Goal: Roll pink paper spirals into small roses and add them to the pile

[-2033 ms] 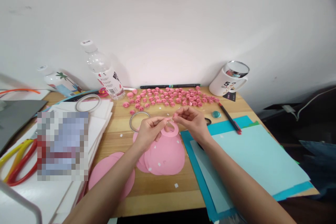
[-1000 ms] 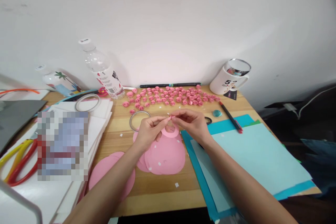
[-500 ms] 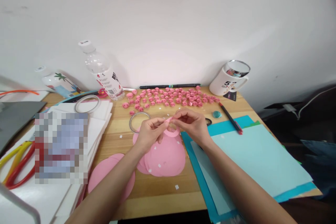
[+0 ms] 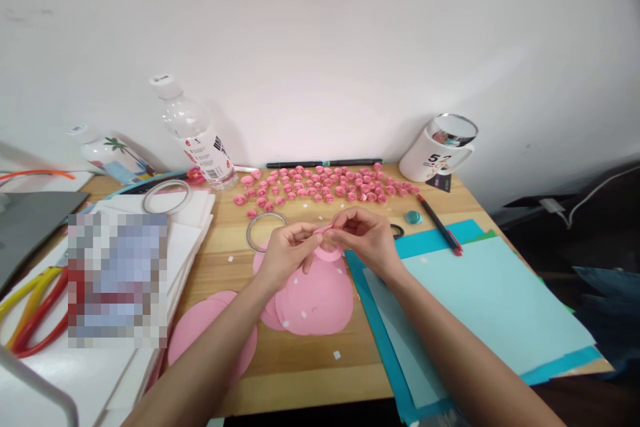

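Between my two hands is a curled pink paper strip (image 4: 330, 254), whose loop hangs below the fingertips. My left hand (image 4: 290, 250) pinches it from the left, with thumb and forefinger closed. My right hand (image 4: 364, 237) pinches the strip's upper part from the right. Beneath the hands lie overlapping pink paper circles (image 4: 317, 300) dotted with small white scraps. More pink circles (image 4: 213, 327) rest under my left forearm. Behind the hands, several small rolled pink paper flowers (image 4: 327, 180) spread across the wooden table (image 4: 300, 373).
A clear bottle (image 4: 200, 137) and a white mug (image 4: 435, 150) stand by the wall. Blue paper sheets (image 4: 480, 307) lie under my right forearm, with a pen (image 4: 440, 223) beyond. Scissors (image 4: 37, 307) sit on white sheets at left. A tape ring (image 4: 257, 243) is beside my left hand.
The strip's upper part between my fingertips has tipped lower and shows less of its flat face. My fingers have shifted slightly; both hands keep their pinch.
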`<state>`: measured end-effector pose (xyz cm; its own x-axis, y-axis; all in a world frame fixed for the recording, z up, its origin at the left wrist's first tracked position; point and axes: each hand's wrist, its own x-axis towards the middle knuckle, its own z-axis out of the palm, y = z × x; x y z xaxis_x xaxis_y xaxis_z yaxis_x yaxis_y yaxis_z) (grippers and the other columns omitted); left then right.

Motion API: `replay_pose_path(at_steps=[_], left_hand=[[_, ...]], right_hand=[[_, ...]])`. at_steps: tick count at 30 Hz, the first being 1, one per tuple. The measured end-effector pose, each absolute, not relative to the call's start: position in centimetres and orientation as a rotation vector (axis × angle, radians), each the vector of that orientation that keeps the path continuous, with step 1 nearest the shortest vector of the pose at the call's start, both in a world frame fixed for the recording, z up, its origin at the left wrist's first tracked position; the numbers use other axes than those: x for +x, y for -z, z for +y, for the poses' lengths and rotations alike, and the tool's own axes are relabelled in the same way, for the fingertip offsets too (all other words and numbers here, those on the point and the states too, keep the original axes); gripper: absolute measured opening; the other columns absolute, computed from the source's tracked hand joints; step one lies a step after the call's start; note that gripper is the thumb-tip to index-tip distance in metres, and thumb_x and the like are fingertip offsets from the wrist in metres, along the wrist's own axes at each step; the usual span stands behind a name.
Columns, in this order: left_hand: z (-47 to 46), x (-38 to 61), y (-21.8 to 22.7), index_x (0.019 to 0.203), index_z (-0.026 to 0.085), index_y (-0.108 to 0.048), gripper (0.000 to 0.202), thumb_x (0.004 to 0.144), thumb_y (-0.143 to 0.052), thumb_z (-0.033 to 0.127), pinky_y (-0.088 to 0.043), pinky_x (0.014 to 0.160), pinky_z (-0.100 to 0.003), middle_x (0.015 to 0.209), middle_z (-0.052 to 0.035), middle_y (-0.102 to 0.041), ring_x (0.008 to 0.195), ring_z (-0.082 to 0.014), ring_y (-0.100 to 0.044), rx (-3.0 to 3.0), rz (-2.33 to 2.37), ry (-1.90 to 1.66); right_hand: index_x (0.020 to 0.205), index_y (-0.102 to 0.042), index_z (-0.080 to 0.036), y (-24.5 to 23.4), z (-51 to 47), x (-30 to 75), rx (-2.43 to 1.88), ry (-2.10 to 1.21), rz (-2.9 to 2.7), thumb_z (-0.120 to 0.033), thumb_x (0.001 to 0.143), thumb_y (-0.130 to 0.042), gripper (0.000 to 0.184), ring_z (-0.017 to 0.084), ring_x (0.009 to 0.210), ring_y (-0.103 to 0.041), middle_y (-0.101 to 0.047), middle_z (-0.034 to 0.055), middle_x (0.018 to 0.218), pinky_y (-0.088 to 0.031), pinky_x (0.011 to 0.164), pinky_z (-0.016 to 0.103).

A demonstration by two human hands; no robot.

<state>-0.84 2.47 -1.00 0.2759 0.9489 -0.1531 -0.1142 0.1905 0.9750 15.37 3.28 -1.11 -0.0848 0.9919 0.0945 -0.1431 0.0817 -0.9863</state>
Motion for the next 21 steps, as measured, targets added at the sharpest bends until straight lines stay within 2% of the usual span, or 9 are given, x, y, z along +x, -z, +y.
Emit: replay_pose_path(at_steps=[4,10,16,21], left_hand=[[2.45,-0.83,0.81,0.086,0.012,-0.065,0.026,0.076,-0.065,0.036,-0.025,0.030,-0.017,0.069,-0.0040,-0.069,0.030,-0.0018,-0.041,1.078,1.025,-0.948],[2.56,-0.85,0.84,0.084,0.013,-0.060,0.026,0.077,-0.063,0.039,-0.021,0.030,-0.017,0.073,-0.0044,-0.070,0.029,-0.0019,-0.043,1.047,1.050,-0.977],[2.62,-0.81,1.01,0.083,0.013,-0.059,0.028,0.073,-0.067,0.038,-0.020,0.029,-0.016,0.061,-0.0019,-0.067,0.027,-0.0002,-0.033,1.032,1.108,-0.993],[2.50,-0.80,0.87,0.083,0.012,-0.063,0.028,0.070,-0.070,0.035,-0.024,0.031,-0.016,0.069,-0.0049,-0.070,0.030,0.0001,-0.033,1.072,1.066,-0.931]], right_hand=[[0.070,-0.062,-0.018,1.28,3.40,15.40,-1.003,-1.307,-1.201,-0.033,0.058,-0.081,0.026,0.012,0.060,-0.059,-0.063,-0.0003,0.068,-0.050,0.057,0.025],[0.086,-0.070,-0.019,1.59,3.51,15.47,-1.031,-1.286,-1.269,-0.036,0.068,-0.074,0.025,0.018,0.077,-0.065,-0.070,0.0048,0.083,-0.053,0.075,0.034],[0.078,-0.068,-0.019,1.59,3.52,15.53,-1.028,-1.245,-1.261,-0.034,0.067,-0.075,0.020,0.015,0.068,-0.063,-0.068,0.0030,0.074,-0.053,0.065,0.031],[0.073,-0.063,-0.018,1.65,3.55,15.47,-0.998,-1.285,-1.248,-0.031,0.065,-0.077,0.020,0.013,0.065,-0.060,-0.064,0.0012,0.072,-0.050,0.061,0.027]])
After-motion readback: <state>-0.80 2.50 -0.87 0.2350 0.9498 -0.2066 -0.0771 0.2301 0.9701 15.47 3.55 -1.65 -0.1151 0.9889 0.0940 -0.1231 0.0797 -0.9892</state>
